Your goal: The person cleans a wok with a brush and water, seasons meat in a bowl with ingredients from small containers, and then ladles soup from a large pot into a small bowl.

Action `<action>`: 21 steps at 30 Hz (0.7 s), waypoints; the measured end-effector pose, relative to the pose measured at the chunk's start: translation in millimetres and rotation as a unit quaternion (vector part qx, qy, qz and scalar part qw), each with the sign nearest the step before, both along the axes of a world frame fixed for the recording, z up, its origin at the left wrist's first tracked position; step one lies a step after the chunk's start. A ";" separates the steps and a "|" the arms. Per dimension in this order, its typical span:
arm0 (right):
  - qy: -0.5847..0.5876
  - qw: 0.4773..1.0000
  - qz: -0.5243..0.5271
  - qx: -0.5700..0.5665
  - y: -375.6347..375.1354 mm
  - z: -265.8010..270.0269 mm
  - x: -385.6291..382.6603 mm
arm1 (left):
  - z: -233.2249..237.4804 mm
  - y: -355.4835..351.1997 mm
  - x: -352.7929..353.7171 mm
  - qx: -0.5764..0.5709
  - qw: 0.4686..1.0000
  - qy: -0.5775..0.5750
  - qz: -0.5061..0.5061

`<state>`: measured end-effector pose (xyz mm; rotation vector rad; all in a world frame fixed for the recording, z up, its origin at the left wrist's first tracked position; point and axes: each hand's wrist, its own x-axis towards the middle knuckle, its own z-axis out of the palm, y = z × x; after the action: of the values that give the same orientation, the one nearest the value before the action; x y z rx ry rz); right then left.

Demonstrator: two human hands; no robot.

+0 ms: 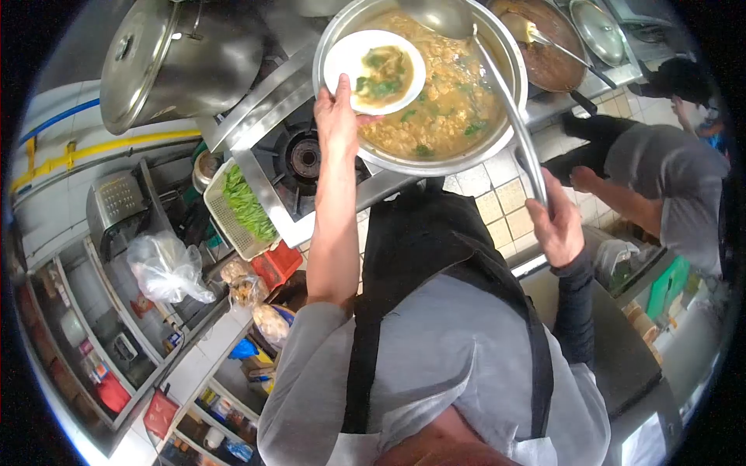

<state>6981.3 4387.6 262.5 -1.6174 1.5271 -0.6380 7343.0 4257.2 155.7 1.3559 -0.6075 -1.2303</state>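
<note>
My left hand grips the edge of a white bowl that contains yellowish stew with green leaves. It holds the bowl over a large steel basin full of the same stew. My right hand is closed around the end of a long steel ladle's handle. The ladle's scoop hangs above the far side of the basin, just right of the bowl.
A gas burner sits left of the basin, with a big lidded steel pot beyond it. A basket of greens is nearby. A second pan of brown sauce stands at right. Another person in a grey shirt bends nearby.
</note>
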 end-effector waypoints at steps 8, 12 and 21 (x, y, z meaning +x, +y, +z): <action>0.237 0.962 0.102 0.085 5.7 79.6 -32.0 | 30.9 62.6 67.4 -0.003 0.998 -0.038 0.052; 0.232 0.964 0.121 0.048 8.6 61.2 -25.1 | 30.6 92.0 96.4 -0.010 0.997 -0.048 0.065; 0.108 0.989 0.099 -0.014 -0.3 -32.9 33.5 | 25.1 132.5 123.1 -0.004 0.994 -0.026 0.106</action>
<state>7014.8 4387.2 229.6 -1.8805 1.4872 -0.3861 7466.1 4389.7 180.8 1.4105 -0.4901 -1.0241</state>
